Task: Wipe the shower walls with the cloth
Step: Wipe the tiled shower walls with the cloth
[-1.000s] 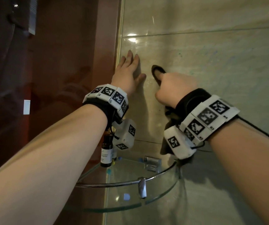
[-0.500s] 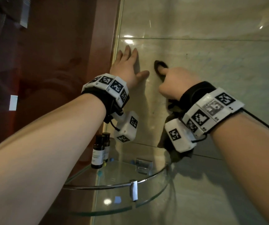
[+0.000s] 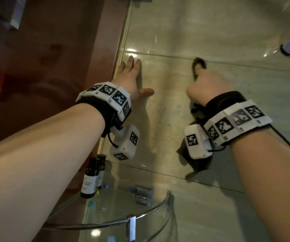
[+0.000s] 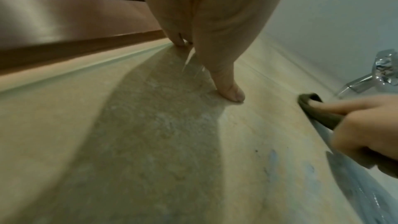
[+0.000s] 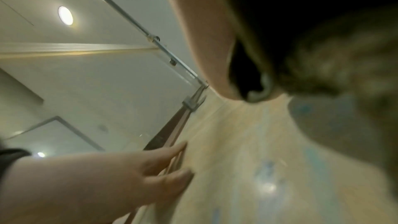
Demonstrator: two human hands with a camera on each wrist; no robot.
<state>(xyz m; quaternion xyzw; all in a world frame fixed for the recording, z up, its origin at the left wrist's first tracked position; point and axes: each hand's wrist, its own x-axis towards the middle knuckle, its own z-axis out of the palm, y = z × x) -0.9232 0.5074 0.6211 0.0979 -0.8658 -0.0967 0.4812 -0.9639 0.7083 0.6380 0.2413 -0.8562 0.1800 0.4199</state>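
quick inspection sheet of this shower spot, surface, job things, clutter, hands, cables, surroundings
surface: beige stone-look shower wall, glossy, with faint blue smears and small dark specks near the hands.
job's things: dark cloth pressed to the wall, its tail hanging below the wrist.
clutter: two small dark bottles on a glass corner shelf.
grippers: left hand flat on the wall, fingers straight; right hand has its grip curled round the cloth.
cables: a thin black cable runs along the right forearm.
surroundings: reddish-brown panel left of the corner; chrome tap fitting to the right.
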